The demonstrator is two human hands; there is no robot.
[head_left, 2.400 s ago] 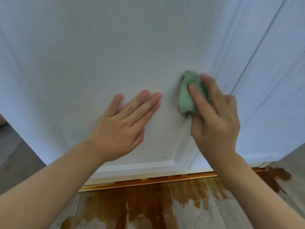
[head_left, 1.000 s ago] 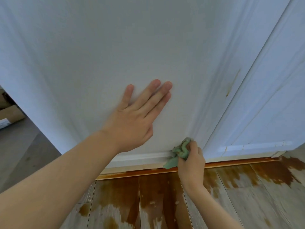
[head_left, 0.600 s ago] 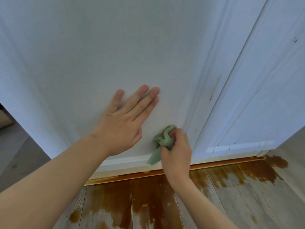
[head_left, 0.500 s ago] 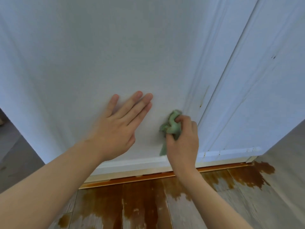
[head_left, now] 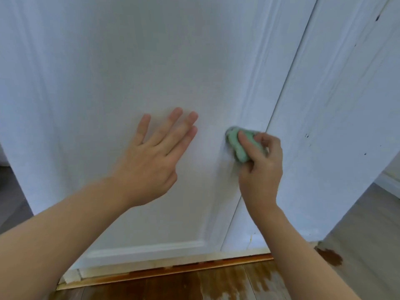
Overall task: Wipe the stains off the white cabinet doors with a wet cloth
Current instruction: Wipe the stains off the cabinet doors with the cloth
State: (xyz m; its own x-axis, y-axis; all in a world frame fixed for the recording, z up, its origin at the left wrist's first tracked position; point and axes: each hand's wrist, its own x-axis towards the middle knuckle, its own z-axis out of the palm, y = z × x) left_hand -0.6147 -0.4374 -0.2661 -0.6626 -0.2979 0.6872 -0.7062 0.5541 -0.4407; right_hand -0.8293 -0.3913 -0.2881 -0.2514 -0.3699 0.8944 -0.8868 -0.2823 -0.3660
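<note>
Home interior, white panelled cabinet doors (head_left: 151, 72), worn stained wooden floor (head_left: 227, 282)

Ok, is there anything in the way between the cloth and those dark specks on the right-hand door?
Nothing visible. The right hand holds the green cloth on the left door's edge moulding, and the dark specks lie just across the seam on the right door. The left hand rests flat on the far side.

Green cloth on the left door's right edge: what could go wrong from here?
1. The right hand holds the green cloth bunched into a wad, so little of it touches the left door; streaks may stay in the edge moulding.
2. Dark specks on the right door sit outside the current wiping spot and could be missed.
3. The brown-stained floor may be wet and slippery.
</note>
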